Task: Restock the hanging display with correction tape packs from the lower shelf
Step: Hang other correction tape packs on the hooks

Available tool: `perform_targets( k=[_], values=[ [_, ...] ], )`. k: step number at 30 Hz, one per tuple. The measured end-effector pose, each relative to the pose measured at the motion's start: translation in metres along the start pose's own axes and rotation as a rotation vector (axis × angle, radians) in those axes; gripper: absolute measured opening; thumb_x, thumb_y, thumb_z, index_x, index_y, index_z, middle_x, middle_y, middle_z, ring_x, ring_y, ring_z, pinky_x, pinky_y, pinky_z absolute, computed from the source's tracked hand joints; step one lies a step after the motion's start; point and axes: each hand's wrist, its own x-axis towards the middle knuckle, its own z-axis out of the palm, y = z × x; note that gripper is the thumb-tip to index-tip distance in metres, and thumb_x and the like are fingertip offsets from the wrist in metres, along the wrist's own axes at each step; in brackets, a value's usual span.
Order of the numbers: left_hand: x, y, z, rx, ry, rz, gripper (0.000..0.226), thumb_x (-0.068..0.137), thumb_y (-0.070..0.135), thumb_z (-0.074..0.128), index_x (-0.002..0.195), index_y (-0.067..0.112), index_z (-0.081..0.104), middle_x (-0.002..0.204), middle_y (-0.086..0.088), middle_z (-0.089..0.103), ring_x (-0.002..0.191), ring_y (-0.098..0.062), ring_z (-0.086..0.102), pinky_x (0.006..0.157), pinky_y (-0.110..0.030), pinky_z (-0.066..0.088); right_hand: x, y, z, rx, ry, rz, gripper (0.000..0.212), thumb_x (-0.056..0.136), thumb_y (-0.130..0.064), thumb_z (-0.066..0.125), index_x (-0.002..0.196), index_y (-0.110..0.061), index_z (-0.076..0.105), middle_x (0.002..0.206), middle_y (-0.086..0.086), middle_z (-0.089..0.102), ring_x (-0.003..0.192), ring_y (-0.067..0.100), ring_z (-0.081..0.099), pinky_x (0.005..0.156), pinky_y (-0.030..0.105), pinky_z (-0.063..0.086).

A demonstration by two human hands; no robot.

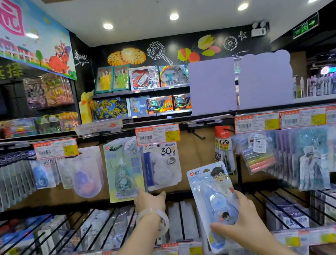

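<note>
Shelves behind; right hand [244,222] holds pack [215,202] upright (top tilted left).

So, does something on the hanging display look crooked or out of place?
Yes. One empty peg sits bare between full hooks. Right of it, the highlighter pack hangs tilted, not straight like its neighbours.
</note>
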Motion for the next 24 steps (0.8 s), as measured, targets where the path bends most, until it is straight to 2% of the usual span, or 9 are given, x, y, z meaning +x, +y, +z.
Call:
perform_targets(
  k=[1, 3, 7, 9, 13, 17, 20, 22, 24],
  values=[
    [-0.009, -0.003, 0.001, 0.007, -0.002, 0.032, 0.047, 0.085, 0.023, 0.065, 0.125, 0.004, 0.05, 0.126, -0.016, 0.054, 0.114, -0.033, 0.052, 0.096, -0.037, 0.045, -0.002, -0.002, 0.0, 0.003, 0.003, 0.002, 0.108, 0.055, -0.046, 0.076, 0.145, -0.022, 0.022, 0.138, -0.003, 0.03, 0.132, 0.015, 0.028, 0.105, 0.037, 0.037],
    [-0.031, -0.005, 0.001, -0.042, -0.108, 0.148, 0.034, 0.091, 0.027, 0.058, 0.117, 0.005, 0.058, 0.118, -0.01, 0.06, 0.108, -0.025, 0.056, 0.091, -0.031, 0.045, -0.007, -0.009, 0.0, 0.018, 0.023, -0.018, 0.11, 0.066, -0.04, 0.077, 0.15, -0.02, 0.009, 0.144, -0.004, 0.02, 0.138, 0.017, 0.022, 0.106, 0.033, 0.032],
    [-0.074, 0.002, -0.003, -0.121, -0.57, 0.236, 0.031, 0.092, 0.043, 0.051, 0.1, 0.016, 0.062, 0.101, 0.001, 0.066, 0.095, -0.013, 0.062, 0.083, -0.028, 0.047, -0.012, -0.022, -0.002, -0.006, 0.141, -0.14, 0.11, 0.063, -0.044, 0.081, 0.148, -0.016, 0.017, 0.136, -0.001, 0.03, 0.134, 0.018, 0.028, 0.1, 0.027, 0.033],
    [-0.089, 0.004, -0.008, -0.137, -0.668, 0.223, 0.026, 0.09, 0.042, 0.054, 0.103, 0.02, 0.06, 0.104, 0.004, 0.067, 0.098, -0.012, 0.064, 0.085, -0.028, 0.05, -0.015, -0.03, -0.005, 0.01, 0.175, -0.152, 0.113, 0.065, -0.043, 0.082, 0.15, -0.017, 0.011, 0.138, -0.001, 0.028, 0.134, 0.017, 0.027, 0.105, 0.029, 0.033],
    [-0.103, 0.01, -0.013, -0.217, -0.717, 0.244, 0.016, 0.088, 0.025, 0.064, 0.102, 0.02, 0.063, 0.103, 0.001, 0.07, 0.095, -0.012, 0.065, 0.085, -0.03, 0.052, -0.019, -0.041, -0.013, 0.021, 0.207, -0.176, 0.112, 0.066, -0.037, 0.082, 0.15, -0.02, 0.009, 0.139, 0.001, 0.026, 0.134, 0.019, 0.028, 0.107, 0.035, 0.035],
    [-0.108, 0.023, -0.012, -0.37, -0.621, 0.202, 0.013, 0.089, 0.012, 0.062, 0.102, 0.009, 0.064, 0.094, -0.006, 0.07, 0.085, -0.02, 0.067, 0.082, -0.037, 0.055, -0.017, -0.049, -0.019, 0.007, 0.211, -0.173, 0.111, 0.065, -0.04, 0.081, 0.149, -0.017, 0.013, 0.14, 0.002, 0.027, 0.135, 0.02, 0.027, 0.107, 0.038, 0.038],
    [-0.107, 0.034, -0.011, -0.443, -0.588, 0.154, 0.018, 0.089, 0.008, 0.062, 0.106, 0.004, 0.066, 0.103, -0.017, 0.069, 0.089, -0.028, 0.066, 0.086, -0.044, 0.053, -0.012, -0.057, -0.025, 0.019, 0.223, -0.179, 0.106, 0.065, -0.041, 0.081, 0.147, -0.015, 0.019, 0.141, 0.004, 0.03, 0.135, 0.021, 0.027, 0.105, 0.037, 0.037],
    [-0.107, 0.039, -0.011, -0.479, -0.604, 0.141, 0.014, 0.088, 0.007, 0.062, 0.101, 0.009, 0.068, 0.103, -0.018, 0.069, 0.085, -0.027, 0.067, 0.081, -0.039, 0.055, -0.009, -0.063, -0.032, 0.03, 0.206, -0.174, 0.105, 0.068, -0.037, 0.082, 0.147, -0.015, 0.017, 0.142, 0.005, 0.028, 0.136, 0.019, 0.025, 0.105, 0.033, 0.034],
    [-0.107, 0.045, -0.01, -0.522, -0.659, 0.117, 0.016, 0.089, 0.006, 0.06, 0.103, 0.007, 0.067, 0.099, -0.015, 0.07, 0.078, -0.022, 0.067, 0.071, -0.03, 0.057, -0.005, -0.065, -0.039, 0.024, 0.195, -0.186, 0.097, 0.068, -0.033, 0.082, 0.144, -0.015, 0.024, 0.13, 0.003, 0.034, 0.132, 0.017, 0.027, 0.097, 0.027, 0.034]
  ],
)
